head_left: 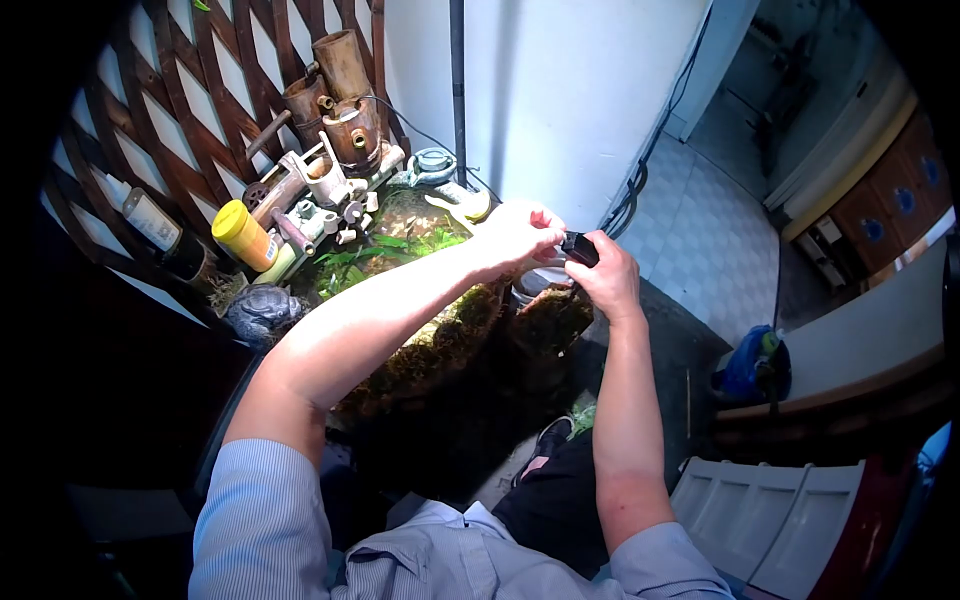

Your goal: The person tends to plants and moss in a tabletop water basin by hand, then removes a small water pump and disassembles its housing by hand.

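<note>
My right hand [610,278] is closed around a small black object [579,248], whose exact kind I cannot make out. Fingers pinched together, my left hand [520,237] meets the left end of that object; whatever sits between the fingertips is too small to name. Just under both hands is a round container [540,284] with a pale rim, partly hidden by them. A mossy planted basin [440,345] with green leaves lies below my left forearm, and a yellow curved item [462,207] rests behind my left wrist.
Bamboo tubes [352,135] stand by a wooden lattice [190,90]. A yellow-lidded jar [243,236], a dark bottle [165,235] and a dark stone-like figure [264,312] are at the left. A blue bag [752,362] sits on the right; black cables [634,190] run along the wall.
</note>
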The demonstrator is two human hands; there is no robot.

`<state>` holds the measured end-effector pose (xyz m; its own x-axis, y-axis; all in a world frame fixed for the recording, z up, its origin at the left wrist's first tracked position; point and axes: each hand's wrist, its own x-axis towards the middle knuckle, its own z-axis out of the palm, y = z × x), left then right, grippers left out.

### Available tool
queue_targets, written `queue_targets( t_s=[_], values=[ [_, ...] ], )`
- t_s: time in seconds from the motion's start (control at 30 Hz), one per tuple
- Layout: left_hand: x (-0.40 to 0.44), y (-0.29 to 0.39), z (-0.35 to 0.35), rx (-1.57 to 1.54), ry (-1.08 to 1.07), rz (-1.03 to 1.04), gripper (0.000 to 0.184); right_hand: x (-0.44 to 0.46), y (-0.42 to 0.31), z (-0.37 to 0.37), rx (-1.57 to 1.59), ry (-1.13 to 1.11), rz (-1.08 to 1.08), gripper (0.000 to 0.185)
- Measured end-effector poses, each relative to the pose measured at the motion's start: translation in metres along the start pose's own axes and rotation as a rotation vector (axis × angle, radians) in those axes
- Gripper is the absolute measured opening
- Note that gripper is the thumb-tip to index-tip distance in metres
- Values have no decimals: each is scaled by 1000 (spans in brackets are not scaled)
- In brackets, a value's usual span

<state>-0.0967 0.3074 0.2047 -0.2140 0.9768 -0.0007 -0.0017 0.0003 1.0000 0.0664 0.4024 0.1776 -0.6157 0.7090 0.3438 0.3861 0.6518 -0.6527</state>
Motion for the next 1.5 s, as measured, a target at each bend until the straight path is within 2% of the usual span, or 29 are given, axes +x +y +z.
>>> queue_targets(
  t_s=[0.13,0.23,0.33,0.43,0.5,0.53,0.6,0.67,0.7,0.73,0.83,0.93,1.0,1.07,1.13,1.33,1.5],
  values=[
    [-2,2,5,-37,38,-3,9,0,0,1,-21,2,-5,32],
    [-5,9,6,48,0,-18,11,-1,-3,-2,-3,-17,3,32],
    [-11,16,11,213,73,-21,15,-2,-4,-2,-10,-12,-11,32],
    [-12,16,11,624,90,113,24,-1,-5,2,-63,5,-19,31],
    [-8,1,4,851,134,318,27,-1,-4,5,-53,37,-41,31],
    [-8,-3,0,935,133,421,28,1,-5,3,-50,-25,-12,31],
    [-12,6,6,875,124,335,27,-3,-14,-2,70,-50,43,31],
    [-7,1,-1,1005,58,430,22,-1,-8,-4,-130,-29,-59,33],
    [-7,2,1,999,80,428,17,2,-8,-4,-123,-12,-60,34],
    [-3,-4,-2,1020,87,521,16,0,-8,-1,-107,-21,-54,35],
    [-13,19,4,1023,98,380,18,0,-9,-1,-73,-57,-33,35],
    [-11,2,4,1022,169,441,16,1,-6,6,-97,-14,-80,34],
    [-11,-9,5,1030,186,390,14,0,-7,6,-98,-32,-69,33],
    [-14,-15,4,939,258,554,13,1,-11,5,-99,-46,-60,32],
    [-16,-15,0,933,219,558,12,0,-13,4,-83,-47,-39,32],
    [-24,-13,-4,1324,107,651,12,-1,-9,7,-67,-30,-77,31],
    [-26,-2,-2,1452,74,735,14,-1,-9,8,-96,-31,-88,30]
  ],
)
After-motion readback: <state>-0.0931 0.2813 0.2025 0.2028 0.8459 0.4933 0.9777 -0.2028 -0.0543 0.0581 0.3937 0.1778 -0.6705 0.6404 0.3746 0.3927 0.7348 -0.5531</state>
